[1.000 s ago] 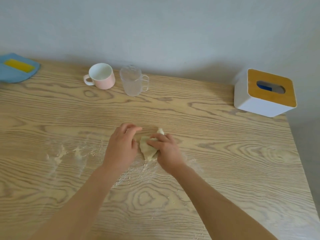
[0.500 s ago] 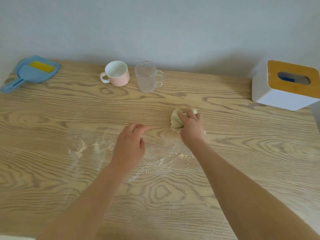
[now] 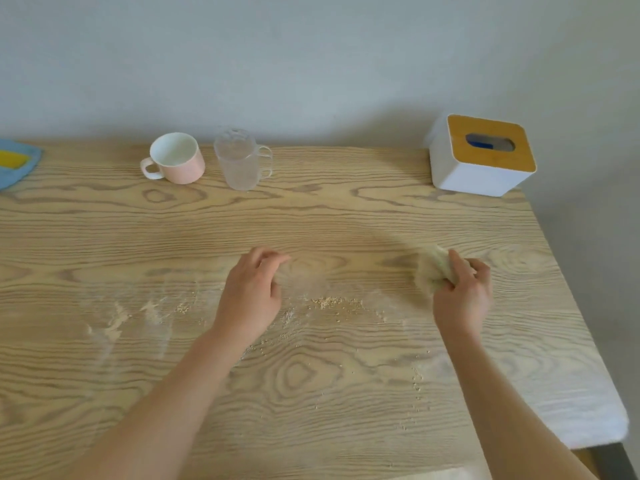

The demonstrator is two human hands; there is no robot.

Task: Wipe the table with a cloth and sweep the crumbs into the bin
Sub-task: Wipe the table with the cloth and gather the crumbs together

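My right hand [image 3: 462, 292] grips a bunched pale yellow cloth [image 3: 431, 270] and presses it on the wooden table [image 3: 311, 216] toward the right side. My left hand [image 3: 251, 294] rests on the table's middle, fingers loosely curled, holding nothing. Crumbs [image 3: 330, 301] lie in a thin line between the two hands. Pale smears of powder [image 3: 116, 320] streak the table to the left. More scattered crumbs [image 3: 415, 382] dot the near right. No bin is in view.
A pink mug [image 3: 176, 159] and a clear plastic cup [image 3: 240, 161] stand at the back. A white tissue box with a wooden lid [image 3: 479, 155] sits at the back right corner. A blue dustpan [image 3: 15, 162] shows at the far left edge. The table's right edge [image 3: 581, 327] is close to my right hand.
My right hand has slid the cloth rightward across the table, away from my left hand. The left hand has stayed near the middle. The view has shifted a little.
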